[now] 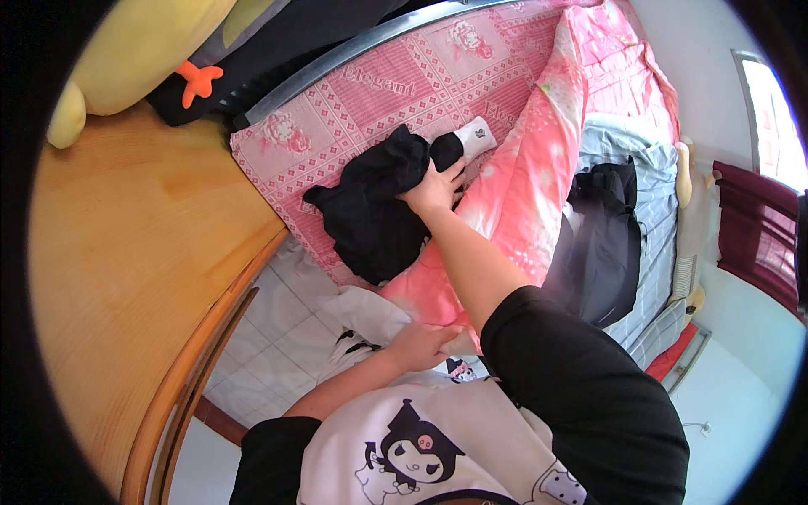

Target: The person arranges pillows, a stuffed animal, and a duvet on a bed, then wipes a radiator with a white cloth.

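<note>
My right hand [438, 188] reaches out over the bed, fingers spread and palm down. Its thumb side touches a crumpled black garment [379, 202], and its fingers lie against a black-and-white bundle [464, 142] that looks like a rolled sock. What lies beneath the palm is hidden. Close to my body, my left hand [420, 347] is closed on the lower end of a pink floral quilt [505, 214]. The quilt runs in a long fold past my right forearm toward the far end of the bed. Under these things is a pink patterned bed sheet [391, 95].
A wooden tabletop [151, 208] borders the bed at left, with a yellow plush toy [139, 50] on it. A metal bed rail [328, 60] edges the far side. Dark clothing [600, 252] lies on a striped grey-blue cover [659, 208] at right. White floor tiles [278, 341] show below.
</note>
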Tool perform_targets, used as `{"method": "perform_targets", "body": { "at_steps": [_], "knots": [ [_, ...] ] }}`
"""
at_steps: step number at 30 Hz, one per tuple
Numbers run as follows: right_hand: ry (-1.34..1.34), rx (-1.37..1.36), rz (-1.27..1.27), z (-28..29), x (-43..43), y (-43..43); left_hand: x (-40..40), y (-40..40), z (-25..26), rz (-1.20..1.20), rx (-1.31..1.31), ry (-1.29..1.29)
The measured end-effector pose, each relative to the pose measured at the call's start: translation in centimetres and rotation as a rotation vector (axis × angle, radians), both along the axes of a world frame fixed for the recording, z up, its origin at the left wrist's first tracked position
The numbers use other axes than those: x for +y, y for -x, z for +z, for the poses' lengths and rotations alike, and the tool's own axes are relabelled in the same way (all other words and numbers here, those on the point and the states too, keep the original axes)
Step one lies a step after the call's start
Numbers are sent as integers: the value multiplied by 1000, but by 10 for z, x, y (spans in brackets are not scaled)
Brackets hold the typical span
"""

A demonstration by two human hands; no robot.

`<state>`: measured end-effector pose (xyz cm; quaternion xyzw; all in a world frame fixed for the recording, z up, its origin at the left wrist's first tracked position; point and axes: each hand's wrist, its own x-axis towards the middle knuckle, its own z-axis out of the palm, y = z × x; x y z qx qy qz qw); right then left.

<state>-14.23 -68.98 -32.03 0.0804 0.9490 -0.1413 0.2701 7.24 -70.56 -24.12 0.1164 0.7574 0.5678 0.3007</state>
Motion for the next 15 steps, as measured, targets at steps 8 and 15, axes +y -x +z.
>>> {"method": "perform_targets", "body": {
  "at_steps": [8,15],
  "knots": [
    [330,276,64,-8,23,8,-52,8,-46,818,-143,-22],
    [25,122,-15,-3,44,61,-61,17,-119,1206,-549,120]
  ]
}}
